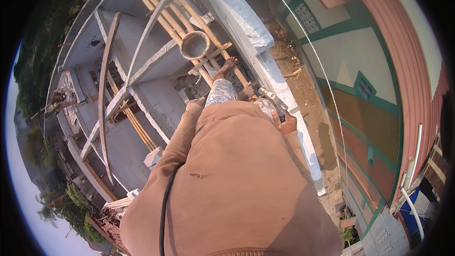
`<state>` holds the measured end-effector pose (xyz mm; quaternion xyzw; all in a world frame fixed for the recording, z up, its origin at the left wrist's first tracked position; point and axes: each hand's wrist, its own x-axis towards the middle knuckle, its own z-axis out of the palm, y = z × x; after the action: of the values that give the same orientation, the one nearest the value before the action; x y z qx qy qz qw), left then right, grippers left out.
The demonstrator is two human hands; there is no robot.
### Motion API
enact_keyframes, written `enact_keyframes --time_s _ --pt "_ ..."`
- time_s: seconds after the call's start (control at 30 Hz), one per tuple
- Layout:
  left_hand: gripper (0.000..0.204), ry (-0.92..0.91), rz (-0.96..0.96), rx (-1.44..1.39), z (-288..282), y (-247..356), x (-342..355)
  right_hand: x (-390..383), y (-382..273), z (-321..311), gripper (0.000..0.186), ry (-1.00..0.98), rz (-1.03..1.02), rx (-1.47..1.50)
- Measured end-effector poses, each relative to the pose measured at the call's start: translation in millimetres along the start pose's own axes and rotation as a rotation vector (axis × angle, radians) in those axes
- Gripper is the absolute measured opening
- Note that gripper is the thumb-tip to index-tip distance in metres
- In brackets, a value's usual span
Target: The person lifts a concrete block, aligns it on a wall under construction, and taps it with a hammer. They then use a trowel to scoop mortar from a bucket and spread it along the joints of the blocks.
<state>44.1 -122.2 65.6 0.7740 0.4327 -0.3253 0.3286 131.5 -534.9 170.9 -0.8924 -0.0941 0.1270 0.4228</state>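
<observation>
My right hand (pixel 287 124) is closed round the dark handle of a tool with a flat grey part, which looks like a trowel (pixel 279 105). It is beside the narrow wall top, and a pale, mortar-like lump shows near the tool's far end. By my left thigh, my left hand (pixel 196 101) has its fingers stretched out and holds nothing that I can see. Ahead of my feet, a round bucket (pixel 195 45) with an orange-brown rim rests on bamboo poles (pixel 177 21); grey material coats its inside.
My bare feet (pixel 230 63) stand on the bamboo scaffold beside a pale wall (pixel 284 83). At left, concrete beams (pixel 150 61) cross above unfinished rooms, with a long plank (pixel 105 90) over them. A white cord (pixel 327 78) hangs before the green-trimmed house (pixel 353 50) at right.
</observation>
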Motion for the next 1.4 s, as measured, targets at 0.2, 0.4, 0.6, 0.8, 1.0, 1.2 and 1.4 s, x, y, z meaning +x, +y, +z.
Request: enact_keyframes --time_s 0.2,0.4,0.6,0.8,1.0,1.2,1.4 --pt "0.050 -0.150 0.176 -0.353 10.4 -21.9 78.3 4.4 -32.6 -15.4 0.041 -0.020 0.053 -0.016" --pt "0.052 -0.038 0.249 -0.577 -32.4 122.3 17.5 8.3 -53.0 -30.8 0.045 0.000 0.008 0.049" --pt "0.058 0.006 0.478 -0.737 -59.5 208.1 21.4 3.9 -66.4 -41.7 0.038 0.084 0.044 0.065" --pt "0.073 -0.061 0.540 -0.870 -90.9 289.9 -24.6 -16.3 -71.0 -45.0 0.038 0.043 0.206 -0.011" --pt "0.090 -0.036 0.366 -0.865 -102.8 352.8 -20.4 -40.5 -71.8 -29.3 0.033 0.081 0.386 0.165" --pt "0.103 -0.050 0.481 -0.491 -94.6 351.8 29.6 -39.9 -86.1 -20.1 0.032 0.158 0.417 0.247" --pt "0.068 -0.047 0.297 -0.703 -90.2 356.7 24.2 -38.4 -99.5 -11.8 0.039 0.205 0.559 0.218"
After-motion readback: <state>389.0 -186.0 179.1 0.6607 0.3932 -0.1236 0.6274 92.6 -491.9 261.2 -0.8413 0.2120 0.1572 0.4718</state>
